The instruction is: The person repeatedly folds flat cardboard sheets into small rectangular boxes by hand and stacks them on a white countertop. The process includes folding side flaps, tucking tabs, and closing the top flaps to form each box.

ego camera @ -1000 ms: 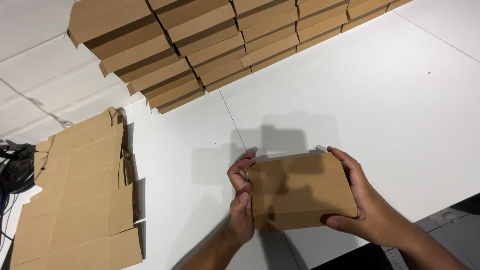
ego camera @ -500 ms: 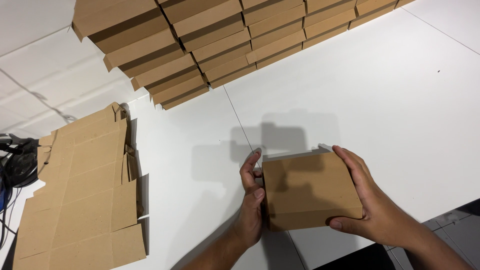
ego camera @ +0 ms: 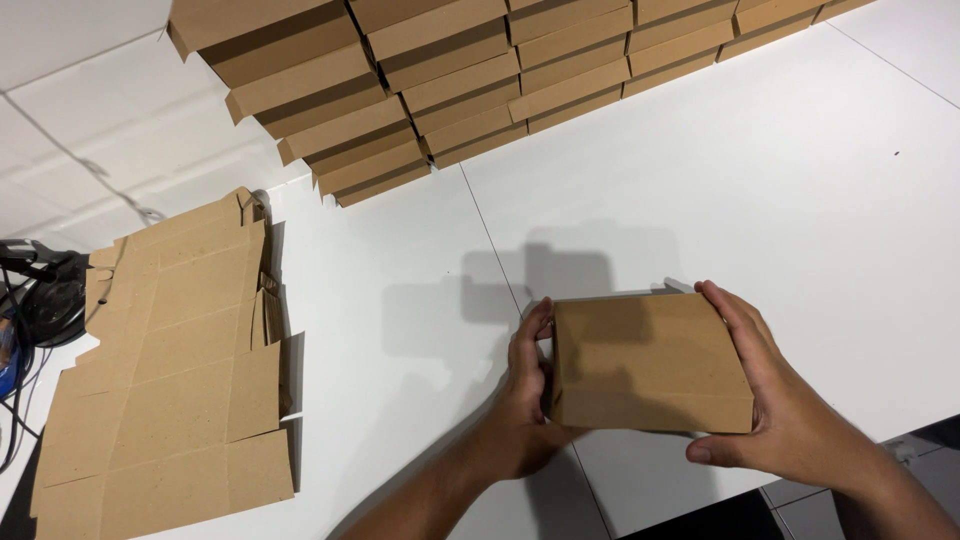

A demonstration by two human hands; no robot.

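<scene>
A closed brown cardboard box (ego camera: 648, 362) is held just above the white table (ego camera: 760, 190) near its front edge. My left hand (ego camera: 525, 400) presses against the box's left side, fingers upright along it. My right hand (ego camera: 775, 395) wraps the right side, thumb under the front corner and fingers over the top edge. The box casts a shadow on the table behind it.
A pile of flat unfolded cardboard blanks (ego camera: 165, 375) lies at the left of the table. Several folded brown boxes (ego camera: 470, 70) are stacked in rows along the back. Black cables (ego camera: 35, 290) hang off the far left edge.
Both hands and the box have shifted slightly to the right in view, and the box top now lies flatter. The grip on both sides is unchanged.
</scene>
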